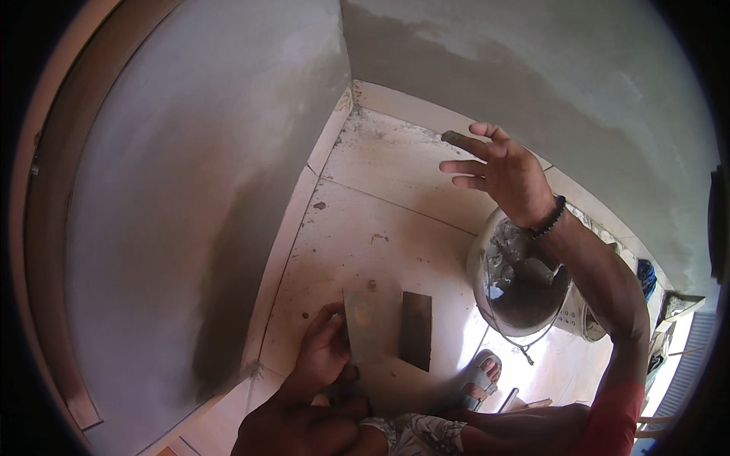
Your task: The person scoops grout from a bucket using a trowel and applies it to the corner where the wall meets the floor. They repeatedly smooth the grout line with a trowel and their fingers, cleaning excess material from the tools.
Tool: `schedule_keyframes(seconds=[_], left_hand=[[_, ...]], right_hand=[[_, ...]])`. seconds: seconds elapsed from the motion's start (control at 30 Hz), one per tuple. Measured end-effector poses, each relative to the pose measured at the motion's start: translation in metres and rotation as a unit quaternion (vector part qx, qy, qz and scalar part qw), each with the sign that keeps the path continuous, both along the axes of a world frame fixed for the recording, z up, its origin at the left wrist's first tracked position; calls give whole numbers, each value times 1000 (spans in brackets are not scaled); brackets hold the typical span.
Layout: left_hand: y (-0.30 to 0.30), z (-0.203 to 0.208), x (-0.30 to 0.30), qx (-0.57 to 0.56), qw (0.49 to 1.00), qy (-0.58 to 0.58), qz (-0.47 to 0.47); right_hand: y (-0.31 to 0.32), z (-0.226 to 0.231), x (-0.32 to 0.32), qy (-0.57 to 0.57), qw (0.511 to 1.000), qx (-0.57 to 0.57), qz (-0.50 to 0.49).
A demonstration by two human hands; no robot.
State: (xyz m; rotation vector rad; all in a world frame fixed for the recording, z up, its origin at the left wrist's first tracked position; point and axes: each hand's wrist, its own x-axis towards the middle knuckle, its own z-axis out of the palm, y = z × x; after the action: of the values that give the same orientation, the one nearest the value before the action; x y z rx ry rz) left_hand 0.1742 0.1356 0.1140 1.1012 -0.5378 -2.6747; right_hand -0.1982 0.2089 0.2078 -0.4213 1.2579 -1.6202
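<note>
1. Walls and floor. I take the bucket as landmark: one grey wall rises well to its left, another wall beyond it; the tiled floor, spotted with dark crumbs, extends to its left.

2. Bucket contents. Grey paste lies inside, lumpy and wet-looking, with my right forearm crossing above part of the rim.

3. Plate. A thin flat plate is left of the bucket and nearer to me, apart from it: the governing relation. It looks dull grey and straight-edged; a dark brown panel adjoins its bucket-side edge, long axis pointing away from me. Whether the two form one piece I cannot tell.

4. Hands. My left hand, the nearer to the plate, pinches its edge farthest from the bucket. My right hand appears beyond the bucket, fingers spread wide and holding nothing; the plate lies leftward and back toward me from it.

5. Fingertip coating. Dark grey residue caps one right finger.
</note>
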Motion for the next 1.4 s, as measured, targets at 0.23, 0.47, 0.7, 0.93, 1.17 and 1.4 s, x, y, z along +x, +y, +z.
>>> schedule_keyframes(seconds=[0.23, 0.47, 0.7, 0.93, 1.17, 1.4], left_hand=[[-9, 4, 7, 13, 999, -28, 18], [-22, -3, 22, 28, 998, -60, 10], [-33, -12, 29, 1, 998, -59, -2], [-43, -8, 23, 36, 997, -64, 16], [-42, -8, 20, 32, 996, -78, 22], [-42, -9, 21, 49, 995, -85, 34]], right_hand=[[-151, -88, 9, -55, 989, 17, -140], [-220, -154, 16, -203, 935, -29, -288], [-242, -205, -9, -262, 910, -54, -316], [-247, -230, -8, -291, 908, -106, -283], [-256, -229, -7, -313, 898, -153, -268], [-261, -214, -4, -215, 934, -143, -248]])
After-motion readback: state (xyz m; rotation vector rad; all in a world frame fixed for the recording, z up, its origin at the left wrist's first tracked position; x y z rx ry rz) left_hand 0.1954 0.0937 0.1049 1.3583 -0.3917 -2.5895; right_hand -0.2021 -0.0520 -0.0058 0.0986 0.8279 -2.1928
